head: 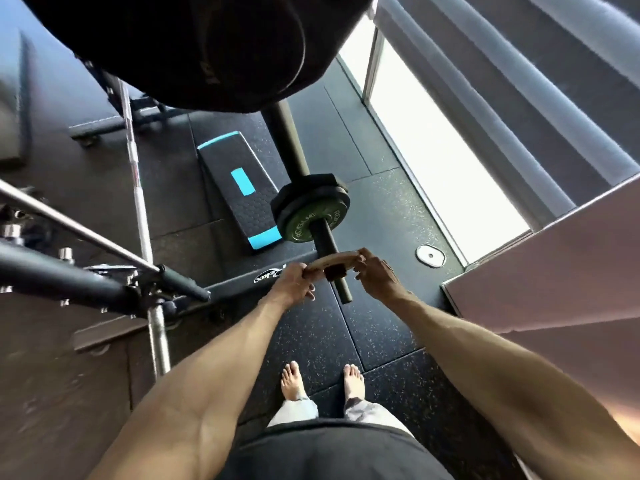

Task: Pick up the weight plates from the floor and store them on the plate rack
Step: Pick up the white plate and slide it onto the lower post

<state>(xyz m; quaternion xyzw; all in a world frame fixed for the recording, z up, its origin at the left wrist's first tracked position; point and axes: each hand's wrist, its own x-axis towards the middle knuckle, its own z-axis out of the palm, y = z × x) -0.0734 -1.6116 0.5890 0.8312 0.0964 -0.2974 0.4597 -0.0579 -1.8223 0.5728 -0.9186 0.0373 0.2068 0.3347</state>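
**Thin plate held at the rack peg with both hands**

I hold a thin, flat, tan-coloured round weight plate (329,262) with my two hands, and I see it almost edge-on. My left hand (293,281) grips its left rim with the fingers curled under and the thumb on top. My right hand (377,273) pinches the right rim between the thumb and the bent fingers. The plate lies across the long black metal peg (341,289) of the plate rack, near the free end of the peg (a short piece of the peg shows below the plate). I cannot tell for sure whether the peg goes through its hole.

Higher on the same peg sits a round green plate with pale lettering (304,225), and just behind it, touching, are black many-sided plates (308,190).

One small round silver-white plate (430,255) lies flat on the black speckled rubber floor (381,323), to the right of the peg and near the bright window. A black step platform with cyan parts (239,188) lies on the floor left of the peg. My bare feet (292,381) stand below my hands.
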